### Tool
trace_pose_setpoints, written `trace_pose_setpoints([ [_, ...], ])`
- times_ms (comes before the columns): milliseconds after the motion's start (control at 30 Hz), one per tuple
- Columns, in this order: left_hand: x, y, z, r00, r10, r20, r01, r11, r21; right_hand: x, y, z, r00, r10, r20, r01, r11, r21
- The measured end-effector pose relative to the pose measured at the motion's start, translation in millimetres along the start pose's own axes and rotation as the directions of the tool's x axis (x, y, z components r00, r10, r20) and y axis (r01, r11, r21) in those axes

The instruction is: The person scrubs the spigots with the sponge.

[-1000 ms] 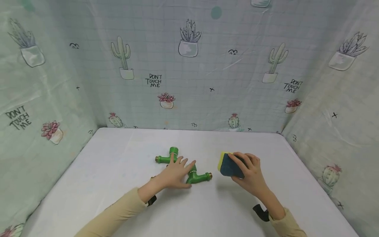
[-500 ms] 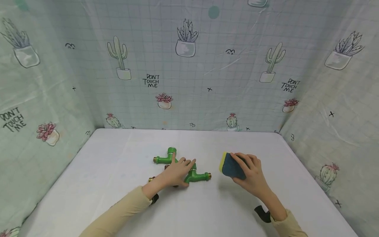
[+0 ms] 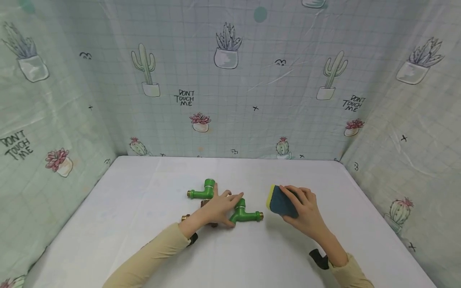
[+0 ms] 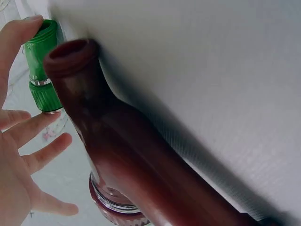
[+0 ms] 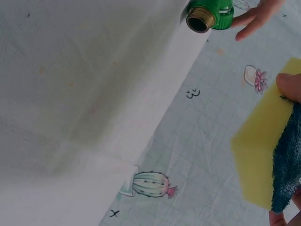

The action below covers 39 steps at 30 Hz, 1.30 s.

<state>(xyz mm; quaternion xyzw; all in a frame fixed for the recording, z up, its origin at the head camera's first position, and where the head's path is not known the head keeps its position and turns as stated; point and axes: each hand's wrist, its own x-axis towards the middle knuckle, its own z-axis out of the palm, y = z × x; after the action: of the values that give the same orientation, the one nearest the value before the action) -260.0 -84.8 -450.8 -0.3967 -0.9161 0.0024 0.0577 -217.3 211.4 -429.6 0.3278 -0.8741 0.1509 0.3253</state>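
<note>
My left hand [image 3: 219, 208] pinches a green tap [image 3: 245, 216] between thumb and a finger. In the left wrist view the thumb [image 4: 28, 28] touches the open spout end, a fingertip the knob end of this green tap [image 4: 41, 61]; the other fingers are spread. Beneath the left hand and wrist lies a brown tap [image 4: 117, 141], mostly hidden in the head view. Another green tap [image 3: 201, 194] lies just beyond the left hand. My right hand [image 3: 306, 210] grips a yellow sponge with a dark blue scouring side [image 3: 282, 203], held above the table.
The white table [image 3: 155, 180] is enclosed by a cactus-printed cloth [image 3: 230, 92] at the back and sides. Small black pieces [image 3: 318, 259] sit by both wrists. A shadow falls on the table under the right hand.
My left hand has shifted right, and the nearer green tap has moved right with it. The brown tap and the farther green tap stay put. The right hand keeps the sponge in nearly the same place.
</note>
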Motion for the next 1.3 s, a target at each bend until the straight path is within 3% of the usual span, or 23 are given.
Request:
trace_pose_setpoints([
  [300,-6.8,3.8,0.7,1.0,0.01,-0.005,-0.011,0.998,-0.057,-1.8,7.4,5.2,0.999,0.011,0.034,-0.009,0.999,-0.042],
  [467,-17.8,3.7,-10.2,0.995,-0.054,-0.085,0.046,0.995,-0.092,-4.7,16.7,7.0,0.997,0.017,0.079,-0.012,0.998,-0.063],
  [567,-29.4,3.0,-21.1,0.979,-0.082,-0.188,0.065,0.993,-0.095,-7.0,23.2,7.8,0.995,0.015,0.094,-0.007,0.996,-0.085],
  [700,-47.8,0.4,-30.7,0.94,-0.091,-0.328,0.082,0.996,-0.04,-8.2,31.1,9.0,0.993,0.002,0.121,0.013,0.992,-0.124],
  [833,-67.4,-3.5,-32.1,0.911,-0.091,-0.402,0.099,0.995,-0.001,-9.7,37.0,9.0,0.987,-0.011,0.158,0.039,0.983,-0.179],
  [1033,-93.4,-10.4,-23.0,0.901,-0.064,-0.428,0.09,0.995,0.04,-16.0,43.6,9.1,0.973,0.011,0.232,0.043,0.973,-0.225],
  [1300,-114.0,-11.8,-11.2,0.907,-0.063,-0.416,0.099,0.993,0.064,-20.9,50.7,16.0,0.95,0.069,0.306,0.006,0.971,-0.238],
])
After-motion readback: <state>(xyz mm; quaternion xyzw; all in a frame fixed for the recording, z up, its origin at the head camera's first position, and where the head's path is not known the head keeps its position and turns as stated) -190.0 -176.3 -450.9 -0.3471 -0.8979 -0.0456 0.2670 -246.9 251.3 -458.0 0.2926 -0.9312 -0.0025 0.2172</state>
